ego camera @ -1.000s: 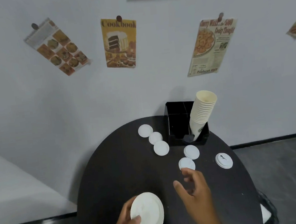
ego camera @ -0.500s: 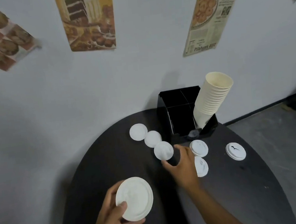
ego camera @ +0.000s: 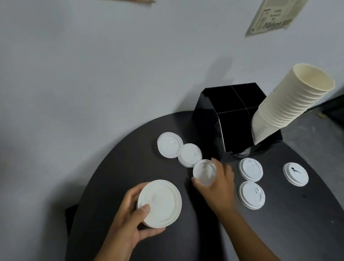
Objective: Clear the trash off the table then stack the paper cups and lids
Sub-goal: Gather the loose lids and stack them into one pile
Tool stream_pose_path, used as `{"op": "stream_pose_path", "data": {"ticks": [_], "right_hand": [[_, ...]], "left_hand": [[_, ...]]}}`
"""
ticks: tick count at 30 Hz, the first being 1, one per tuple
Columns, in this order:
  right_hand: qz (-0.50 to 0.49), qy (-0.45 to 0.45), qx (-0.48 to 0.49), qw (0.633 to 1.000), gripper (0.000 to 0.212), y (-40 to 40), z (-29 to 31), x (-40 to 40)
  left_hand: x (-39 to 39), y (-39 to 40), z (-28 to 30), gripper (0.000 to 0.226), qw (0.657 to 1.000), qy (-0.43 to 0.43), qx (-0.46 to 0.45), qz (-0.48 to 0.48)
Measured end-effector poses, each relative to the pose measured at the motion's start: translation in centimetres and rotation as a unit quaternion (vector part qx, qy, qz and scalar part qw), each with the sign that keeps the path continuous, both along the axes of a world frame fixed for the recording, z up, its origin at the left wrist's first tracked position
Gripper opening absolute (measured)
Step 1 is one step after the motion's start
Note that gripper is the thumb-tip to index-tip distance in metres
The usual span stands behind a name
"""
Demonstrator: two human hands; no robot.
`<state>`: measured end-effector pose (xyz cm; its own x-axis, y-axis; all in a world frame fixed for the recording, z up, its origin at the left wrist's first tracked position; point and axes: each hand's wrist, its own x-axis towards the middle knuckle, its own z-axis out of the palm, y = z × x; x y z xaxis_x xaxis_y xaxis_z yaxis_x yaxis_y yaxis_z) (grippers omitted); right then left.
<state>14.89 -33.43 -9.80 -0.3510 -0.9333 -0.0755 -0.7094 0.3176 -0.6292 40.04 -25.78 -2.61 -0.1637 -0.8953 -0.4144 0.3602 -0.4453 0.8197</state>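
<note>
Two hands busy: my left hand (ego camera: 123, 224) grips a lid stack (ego camera: 159, 203) near-left, my right hand (ego camera: 217, 184) pinches a single lid (ego camera: 204, 172) mid-table (ego camera: 304, 222). Five more lids lie loose; cup stack (ego camera: 291, 100) leans in black organizer (ego camera: 229, 122) at far right.
</note>
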Motion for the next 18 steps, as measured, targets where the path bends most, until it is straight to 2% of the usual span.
{"op": "stream_pose_path", "data": {"ticks": [7,13,18], "right_hand": [[0.000,-0.085,-0.090,0.992,0.077,4.0,6.2,2.3],[0.033,-0.120,-0.129,0.984,0.080,6.6,11.2,4.3],[0.126,-0.123,-0.143,0.974,0.080,8.0,14.8,5.9]], "left_hand": [[0.4,-0.4,-0.8,0.062,1.000,0.000,0.011,-0.028],[0.4,-0.7,-0.9,0.060,0.999,-0.013,0.012,-0.035],[0.2,-0.8,0.0,0.059,0.998,-0.021,-0.011,-0.051]]}}
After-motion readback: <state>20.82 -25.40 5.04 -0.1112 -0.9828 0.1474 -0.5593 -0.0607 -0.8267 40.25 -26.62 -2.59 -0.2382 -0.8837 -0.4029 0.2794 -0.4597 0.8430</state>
